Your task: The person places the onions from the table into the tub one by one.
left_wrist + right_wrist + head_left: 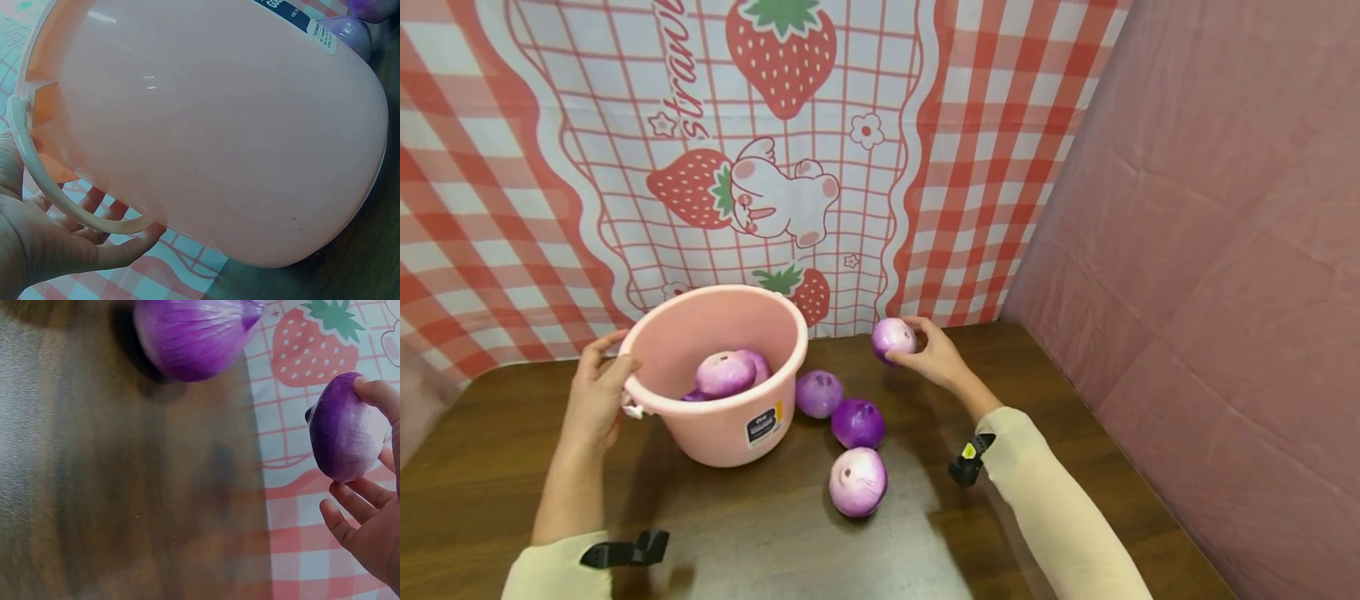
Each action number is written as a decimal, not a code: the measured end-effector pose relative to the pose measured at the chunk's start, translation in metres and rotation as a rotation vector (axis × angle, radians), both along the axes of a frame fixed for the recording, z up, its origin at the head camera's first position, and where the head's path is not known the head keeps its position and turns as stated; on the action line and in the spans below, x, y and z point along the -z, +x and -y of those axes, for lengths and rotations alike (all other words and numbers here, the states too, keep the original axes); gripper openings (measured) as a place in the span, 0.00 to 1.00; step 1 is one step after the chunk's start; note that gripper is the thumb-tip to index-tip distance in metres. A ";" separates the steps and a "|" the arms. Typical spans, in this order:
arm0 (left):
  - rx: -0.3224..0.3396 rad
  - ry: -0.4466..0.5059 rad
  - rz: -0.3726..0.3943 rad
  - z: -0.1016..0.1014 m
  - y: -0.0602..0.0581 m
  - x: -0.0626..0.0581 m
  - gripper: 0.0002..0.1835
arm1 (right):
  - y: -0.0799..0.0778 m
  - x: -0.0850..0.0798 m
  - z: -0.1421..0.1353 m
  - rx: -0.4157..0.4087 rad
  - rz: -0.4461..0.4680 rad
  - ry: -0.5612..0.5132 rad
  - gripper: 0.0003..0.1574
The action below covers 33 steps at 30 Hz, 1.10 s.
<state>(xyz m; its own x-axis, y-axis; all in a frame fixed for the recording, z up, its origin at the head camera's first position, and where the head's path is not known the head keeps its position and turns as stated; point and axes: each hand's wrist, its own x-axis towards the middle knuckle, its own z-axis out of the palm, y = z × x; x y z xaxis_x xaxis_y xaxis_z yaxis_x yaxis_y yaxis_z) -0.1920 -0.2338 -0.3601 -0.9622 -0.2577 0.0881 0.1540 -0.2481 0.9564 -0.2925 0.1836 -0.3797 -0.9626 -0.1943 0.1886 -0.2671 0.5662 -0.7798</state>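
My left hand (597, 398) grips the left rim of a pink plastic bucket (711, 433), its thumb over the edge. In the left wrist view a pale handle (59, 197) curves down the bucket's side, across the fingers. Inside the bucket lie several purple onions (726, 374), partly overlapping. To the right, my right hand (938, 358) holds a purple and white onion (892, 337) near the table's back edge. The right wrist view shows this onion (344, 428) raised, pinched between thumb and fingertips.
Beside the bucket on the brown wooden table (760, 533) sit three more onions: a pale purple onion (820, 394), a deep purple onion (858, 423) and a whitish onion (858, 482) nearest the front. A strawberry-print cloth (865, 217) hangs behind, a pink cloth (1210, 250) at right.
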 end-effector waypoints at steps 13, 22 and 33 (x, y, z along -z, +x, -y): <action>-0.002 -0.010 0.004 0.000 -0.001 0.001 0.18 | -0.001 -0.031 0.001 0.009 -0.014 0.056 0.45; -0.007 -0.009 0.000 0.001 -0.001 0.001 0.17 | -0.005 -0.052 0.008 -0.042 -0.051 0.051 0.45; 0.001 -0.017 0.004 0.001 0.000 0.001 0.18 | -0.005 -0.076 0.019 -0.084 -0.051 0.065 0.47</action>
